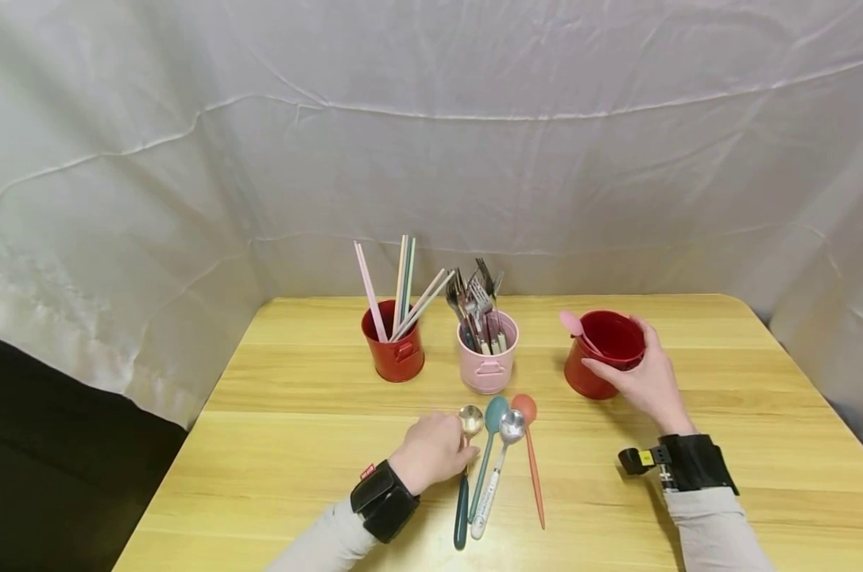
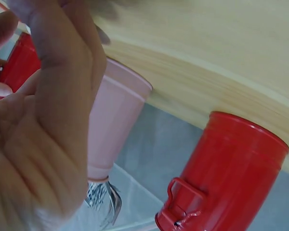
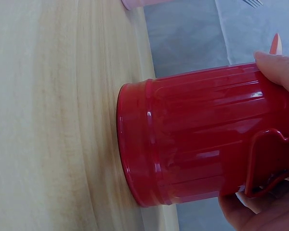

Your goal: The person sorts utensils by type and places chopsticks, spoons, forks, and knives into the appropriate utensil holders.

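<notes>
My right hand (image 1: 649, 377) grips the rim of a red metal bucket (image 3: 207, 139), thumb on one side and fingers on the other. A pink spoon (image 1: 571, 323) leans in that bucket, its bowl above the rim. My left hand (image 1: 431, 451) is down at the neck of a gold spoon (image 1: 470, 416) with a dark green handle; its fingertips are hidden, so a grip cannot be made out. Beside that spoon lie a teal spoon (image 1: 497, 413), a silver spoon (image 1: 512, 429) with a white patterned handle, and an orange-red spoon (image 1: 533, 453).
At the back, a pink bucket (image 1: 487, 372) holds several forks (image 1: 480, 295). Left of it, another red bucket (image 1: 399, 361) holds several chopsticks (image 1: 367, 280). All stand on a wooden table (image 1: 296, 461), with a pale curtain (image 1: 474, 175) behind.
</notes>
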The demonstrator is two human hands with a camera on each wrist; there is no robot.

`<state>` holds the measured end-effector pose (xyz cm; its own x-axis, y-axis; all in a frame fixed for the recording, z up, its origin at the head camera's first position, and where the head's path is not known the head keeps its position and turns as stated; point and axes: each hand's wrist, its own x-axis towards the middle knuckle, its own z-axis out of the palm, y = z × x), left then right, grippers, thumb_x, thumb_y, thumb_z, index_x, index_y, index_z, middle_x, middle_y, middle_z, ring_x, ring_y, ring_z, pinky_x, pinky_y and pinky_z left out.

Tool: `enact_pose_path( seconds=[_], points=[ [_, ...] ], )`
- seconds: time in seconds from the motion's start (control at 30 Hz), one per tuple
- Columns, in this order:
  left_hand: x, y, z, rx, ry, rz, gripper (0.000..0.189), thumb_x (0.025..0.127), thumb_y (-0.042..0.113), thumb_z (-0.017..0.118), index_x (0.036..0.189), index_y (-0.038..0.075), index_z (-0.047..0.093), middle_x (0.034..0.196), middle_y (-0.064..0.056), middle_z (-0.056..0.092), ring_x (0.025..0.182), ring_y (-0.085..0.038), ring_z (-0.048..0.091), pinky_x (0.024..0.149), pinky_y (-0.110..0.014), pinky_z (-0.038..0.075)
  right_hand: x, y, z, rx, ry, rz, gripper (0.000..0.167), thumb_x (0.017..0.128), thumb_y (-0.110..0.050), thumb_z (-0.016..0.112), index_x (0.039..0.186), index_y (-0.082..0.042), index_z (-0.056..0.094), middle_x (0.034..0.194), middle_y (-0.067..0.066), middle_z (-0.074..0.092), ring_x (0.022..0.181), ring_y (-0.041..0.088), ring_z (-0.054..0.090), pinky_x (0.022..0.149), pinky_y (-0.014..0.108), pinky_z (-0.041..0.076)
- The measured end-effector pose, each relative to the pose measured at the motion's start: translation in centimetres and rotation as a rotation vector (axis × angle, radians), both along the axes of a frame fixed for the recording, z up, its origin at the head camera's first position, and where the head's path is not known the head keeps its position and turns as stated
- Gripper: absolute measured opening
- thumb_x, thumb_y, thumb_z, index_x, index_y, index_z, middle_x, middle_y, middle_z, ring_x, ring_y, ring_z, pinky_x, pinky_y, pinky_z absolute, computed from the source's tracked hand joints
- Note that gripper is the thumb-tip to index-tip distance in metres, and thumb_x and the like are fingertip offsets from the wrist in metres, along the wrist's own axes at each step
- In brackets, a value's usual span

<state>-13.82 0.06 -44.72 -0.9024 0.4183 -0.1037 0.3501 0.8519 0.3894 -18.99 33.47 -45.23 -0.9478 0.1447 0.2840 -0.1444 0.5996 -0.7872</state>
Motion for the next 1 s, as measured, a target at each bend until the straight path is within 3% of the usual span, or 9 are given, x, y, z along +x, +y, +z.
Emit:
enact_pose_path(
  seconds=[0.1, 0.17, 0.33, 0.53, 0.87, 1.0],
  points=[
    [-0.02, 0.25, -0.26, -0.028, -0.005, 0.009, 0.043, 0.09, 0.031, 0.073, 0.054, 0.018, 0.053, 0.053, 0.006, 0.046, 0.05, -0.011, 0.046, 0.045, -0.025, 0.036, 0.0, -0.02, -0.04, -0.009, 0.002, 0.004, 0.101, 0.081, -0.028, 0.085, 0.155, 0.001, 0.022, 0.149, 0.03, 0.044, 0.132, 0.047, 0.044, 0.102, 0.065, 0.045],
    [-0.1, 0.4, -0.42, -0.041, -0.001, 0.011, 0.042, 0.089, 0.03, 0.073, 0.054, 0.018, 0.054, 0.054, 0.006, 0.048, 0.051, -0.011, 0.046, 0.046, -0.025, 0.036, -0.02, -0.04, -0.05, -0.012, 0.001, 0.005, 0.101, 0.081, -0.028, 0.085, 0.155, 0.0, 0.022, 0.15, 0.03, 0.043, 0.132, 0.047, 0.044, 0.102, 0.068, 0.044],
    [-0.32, 0.72, -0.72, -0.068, 0.023, 0.015, 0.038, 0.088, 0.027, 0.073, 0.056, 0.017, 0.054, 0.057, 0.004, 0.05, 0.053, -0.012, 0.047, 0.046, -0.026, 0.036, -0.05, -0.05, -0.04, -0.002, 0.0, -0.001, 0.101, 0.081, -0.029, 0.085, 0.155, 0.0, 0.022, 0.149, 0.028, 0.045, 0.131, 0.045, 0.045, 0.1, 0.061, 0.046],
    [-0.41, 0.95, -0.76, -0.079, -0.011, 0.041, 0.036, 0.089, 0.025, 0.073, 0.059, 0.016, 0.054, 0.058, 0.002, 0.051, 0.052, -0.014, 0.048, 0.046, -0.027, 0.037, -0.04, 0.0, -0.09, 0.007, 0.004, -0.006, 0.1, 0.08, -0.029, 0.085, 0.154, -0.001, 0.024, 0.148, 0.027, 0.046, 0.131, 0.044, 0.046, 0.095, 0.043, 0.047],
    [-0.55, 0.81, -0.75, -0.034, -0.057, 0.082, 0.04, 0.087, 0.018, 0.072, 0.054, 0.016, 0.048, 0.054, 0.004, 0.041, 0.051, -0.014, 0.044, 0.045, -0.026, 0.032, -0.08, 0.07, -0.23, 0.007, 0.01, 0.002, 0.099, 0.081, -0.029, 0.085, 0.154, 0.0, 0.025, 0.147, 0.027, 0.047, 0.13, 0.045, 0.046, 0.097, 0.054, 0.048],
    [-0.43, 0.69, -0.73, -0.016, -0.063, 0.1, 0.042, 0.084, 0.016, 0.071, 0.051, 0.017, 0.045, 0.052, 0.004, 0.039, 0.049, -0.015, 0.043, 0.045, -0.027, 0.031, -0.07, 0.06, -0.27, -0.012, 0.02, 0.008, 0.099, 0.081, -0.028, 0.085, 0.154, 0.001, 0.024, 0.147, 0.029, 0.046, 0.13, 0.046, 0.045, 0.1, 0.065, 0.046]
  ],
)
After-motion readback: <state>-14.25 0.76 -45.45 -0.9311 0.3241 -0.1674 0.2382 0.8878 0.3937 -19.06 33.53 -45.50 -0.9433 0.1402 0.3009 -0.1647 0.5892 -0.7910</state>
